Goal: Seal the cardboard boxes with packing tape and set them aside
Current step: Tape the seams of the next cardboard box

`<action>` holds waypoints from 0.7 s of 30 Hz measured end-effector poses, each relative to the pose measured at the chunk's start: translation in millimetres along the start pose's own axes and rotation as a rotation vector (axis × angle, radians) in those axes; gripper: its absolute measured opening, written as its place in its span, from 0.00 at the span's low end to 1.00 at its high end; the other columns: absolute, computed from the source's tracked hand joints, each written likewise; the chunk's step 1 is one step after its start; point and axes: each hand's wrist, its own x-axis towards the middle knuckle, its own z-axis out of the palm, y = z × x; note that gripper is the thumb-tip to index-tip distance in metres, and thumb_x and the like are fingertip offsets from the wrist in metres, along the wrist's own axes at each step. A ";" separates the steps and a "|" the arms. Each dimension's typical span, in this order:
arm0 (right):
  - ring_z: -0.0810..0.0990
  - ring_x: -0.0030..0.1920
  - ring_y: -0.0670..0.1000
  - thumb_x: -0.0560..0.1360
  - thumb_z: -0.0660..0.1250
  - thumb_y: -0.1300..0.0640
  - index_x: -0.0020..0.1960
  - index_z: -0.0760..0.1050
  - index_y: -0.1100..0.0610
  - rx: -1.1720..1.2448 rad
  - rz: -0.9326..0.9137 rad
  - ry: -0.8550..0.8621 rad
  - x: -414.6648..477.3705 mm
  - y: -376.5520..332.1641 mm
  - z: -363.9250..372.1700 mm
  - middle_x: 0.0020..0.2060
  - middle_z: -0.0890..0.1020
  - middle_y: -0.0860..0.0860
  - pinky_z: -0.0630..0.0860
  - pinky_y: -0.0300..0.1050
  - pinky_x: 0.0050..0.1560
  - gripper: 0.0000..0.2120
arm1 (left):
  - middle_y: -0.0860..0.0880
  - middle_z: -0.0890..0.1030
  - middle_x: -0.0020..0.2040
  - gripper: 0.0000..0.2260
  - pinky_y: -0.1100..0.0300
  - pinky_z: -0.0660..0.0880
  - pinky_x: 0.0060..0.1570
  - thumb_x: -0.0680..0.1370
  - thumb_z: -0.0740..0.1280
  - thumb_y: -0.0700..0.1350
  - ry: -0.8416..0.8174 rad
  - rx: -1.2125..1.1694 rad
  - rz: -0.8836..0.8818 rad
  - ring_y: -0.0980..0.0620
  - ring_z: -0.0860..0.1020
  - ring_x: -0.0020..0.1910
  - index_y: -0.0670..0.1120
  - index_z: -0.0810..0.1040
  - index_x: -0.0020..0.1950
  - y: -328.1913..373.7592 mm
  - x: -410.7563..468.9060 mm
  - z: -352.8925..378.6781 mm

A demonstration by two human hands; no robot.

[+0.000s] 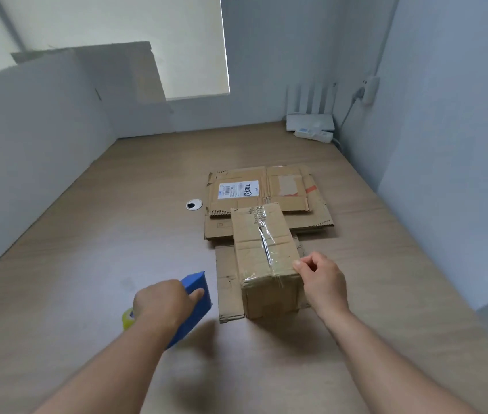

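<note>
Our left hand (165, 303) is curled round a blue tape dispenser (199, 298) and grips it low over the tabletop (87, 234), just left of the box (266, 264). A yellowish tape roll (127, 318) shows at the dispenser's near end, partly hidden behind the wrist.

Our right hand (321, 279) sits at the box's right top edge with its fingers curled and the thumb tip against the cardboard. We cannot tell whether it pinches anything there.

The box stands closed near the middle of the tabletop, on a flat cardboard sheet (227, 282) that sticks out to its left. A strip of clear tape (266, 237) runs along its top seam, wrinkled and shiny, and folds down over the near face.

Behind the box and touching it lies a stack of flattened boxes (269, 222); the topmost carries a white label (238, 189) with black handwriting. Just left of the stack we see a round cable hole (194, 204) in the tabletop. In the far right corner stand a white router (310, 121) and a power strip (314, 134), well apart from the box.
</note>
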 end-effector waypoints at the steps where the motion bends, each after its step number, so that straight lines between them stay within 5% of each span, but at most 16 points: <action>1: 0.76 0.45 0.54 0.75 0.67 0.53 0.39 0.75 0.54 0.003 0.009 -0.009 1.1 -1.7 -0.5 0.39 0.79 0.48 0.73 0.50 0.49 0.08 | 0.52 0.76 0.37 0.23 0.61 0.70 0.38 0.78 0.52 0.66 0.016 -0.062 -0.021 0.51 0.77 0.38 0.49 0.72 0.43 -4.8 0.9 2.9; 6: 0.76 0.45 0.53 0.75 0.67 0.52 0.41 0.77 0.56 0.005 0.009 -0.005 -2.5 -2.6 -1.5 0.40 0.80 0.49 0.72 0.48 0.47 0.08 | 0.51 0.78 0.39 0.14 0.60 0.71 0.38 0.77 0.58 0.57 0.013 -0.208 0.013 0.52 0.76 0.37 0.48 0.71 0.49 -11.8 4.4 27.1; 13: 0.76 0.46 0.54 0.76 0.66 0.50 0.42 0.76 0.54 -0.047 -0.038 -0.005 -1.7 2.5 -0.5 0.41 0.80 0.49 0.71 0.47 0.45 0.08 | 0.48 0.81 0.49 0.17 0.57 0.69 0.44 0.80 0.56 0.59 0.010 -0.217 -0.022 0.47 0.79 0.48 0.46 0.70 0.54 -10.3 -5.8 62.5; 17: 0.76 0.48 0.55 0.76 0.65 0.49 0.43 0.75 0.53 -0.076 -0.061 0.002 -1.7 4.7 1.2 0.42 0.80 0.50 0.73 0.48 0.46 0.08 | 0.44 0.74 0.65 0.20 0.51 0.68 0.58 0.80 0.58 0.53 0.212 -0.732 0.182 0.41 0.72 0.63 0.42 0.65 0.66 29.8 -22.8 34.1; 19: 0.76 0.49 0.56 0.77 0.64 0.48 0.44 0.74 0.54 -0.101 -0.063 -0.001 -2.2 2.4 -0.2 0.43 0.79 0.51 0.73 0.49 0.47 0.10 | 0.48 0.60 0.76 0.29 0.54 0.58 0.71 0.82 0.54 0.56 0.075 -0.989 0.295 0.46 0.60 0.75 0.42 0.53 0.78 64.0 -32.1 12.2; 21: 0.75 0.52 0.57 0.77 0.61 0.42 0.45 0.73 0.55 -0.188 -0.049 -0.035 -4.2 -3.1 -1.2 0.45 0.79 0.52 0.72 0.49 0.49 0.15 | 0.47 0.58 0.77 0.35 0.50 0.59 0.73 0.79 0.51 0.62 -0.058 -1.104 0.249 0.46 0.60 0.75 0.42 0.48 0.78 92.2 -30.4 6.4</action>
